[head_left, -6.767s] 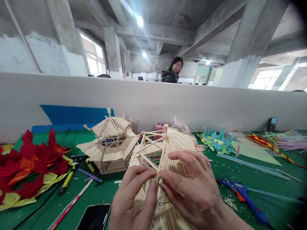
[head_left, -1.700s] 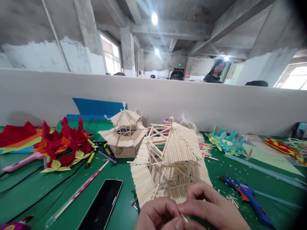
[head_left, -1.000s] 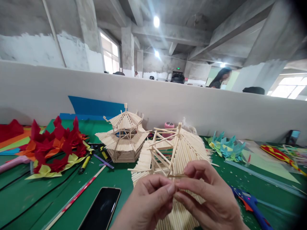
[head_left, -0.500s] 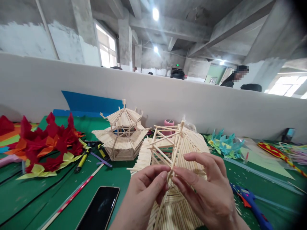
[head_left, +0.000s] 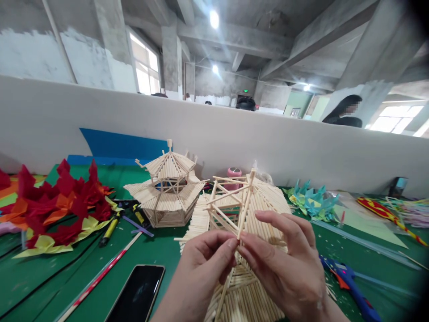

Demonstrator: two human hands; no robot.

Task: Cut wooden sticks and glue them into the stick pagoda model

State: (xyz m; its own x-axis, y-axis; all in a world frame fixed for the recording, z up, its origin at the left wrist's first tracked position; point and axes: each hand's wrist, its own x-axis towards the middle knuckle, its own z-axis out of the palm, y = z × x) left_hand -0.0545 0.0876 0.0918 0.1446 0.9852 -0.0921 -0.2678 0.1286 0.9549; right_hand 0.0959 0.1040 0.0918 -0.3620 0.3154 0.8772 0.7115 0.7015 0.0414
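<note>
A half-built pavilion of thin wooden sticks [head_left: 234, 210] stands on the green mat right in front of me. My left hand [head_left: 201, 273] and my right hand [head_left: 281, 264] meet at its near roof slope. Both pinch the lower end of a thin wooden stick [head_left: 244, 210] that runs up to the roof's peak. The right hand's other fingers spread above the slope. A finished two-tier stick pavilion [head_left: 166, 185] stands behind and to the left.
A black phone [head_left: 137, 295] lies at the near left beside a red-and-white rod [head_left: 100, 279]. Red, orange and yellow paper flowers [head_left: 56, 201] fill the left. A blue glue gun [head_left: 348, 286] lies at the right, teal paper flowers [head_left: 313, 201] behind it. A white partition [head_left: 301, 147] backs the table.
My hands came up from the table's near edge with a stick pinched between them and brought it onto the roof frame, where it now leans toward the peak. The view has shifted slightly.
</note>
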